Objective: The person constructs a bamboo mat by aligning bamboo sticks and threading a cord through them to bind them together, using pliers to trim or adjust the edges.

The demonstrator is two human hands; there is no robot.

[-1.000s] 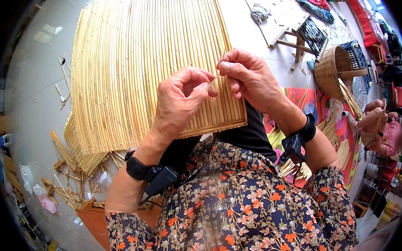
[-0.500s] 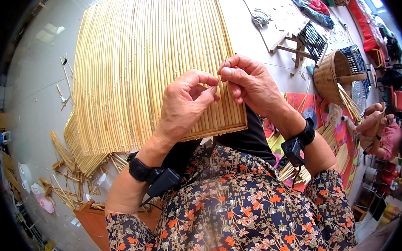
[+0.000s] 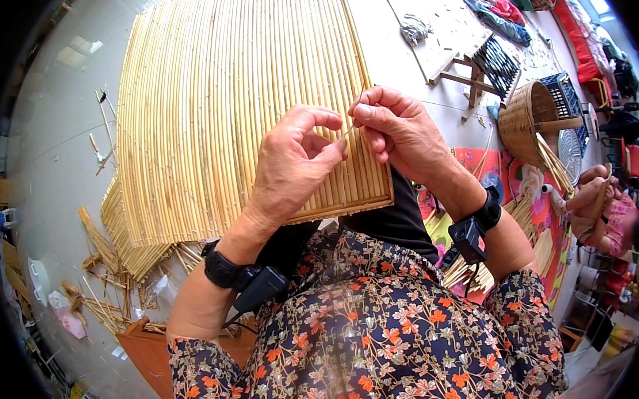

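A large mat of thin, straw-coloured bamboo or reed sticks (image 3: 212,118) lies over my lap and stretches away from me. Above its right edge my two hands are close together. My right hand (image 3: 399,125) pinches a thin strand (image 3: 350,130) between thumb and forefinger. That strand runs down towards the thumb of my left hand (image 3: 291,161), which is curled with its forefinger raised and appears to hold the lower end. Fine detail at the left fingertips is hard to make out.
Left of me lie a smaller stick mat (image 3: 128,237) and scraps. To the right are a wicker basket (image 3: 527,122), a colourful cloth (image 3: 471,162) with loose sticks, and a folding stool (image 3: 490,65). Another person (image 3: 609,215) sits at the far right with hands on a stick.
My left forefinger has lifted slightly away from the thumb, and the strand slants more between my hands. The mat has stayed in place.
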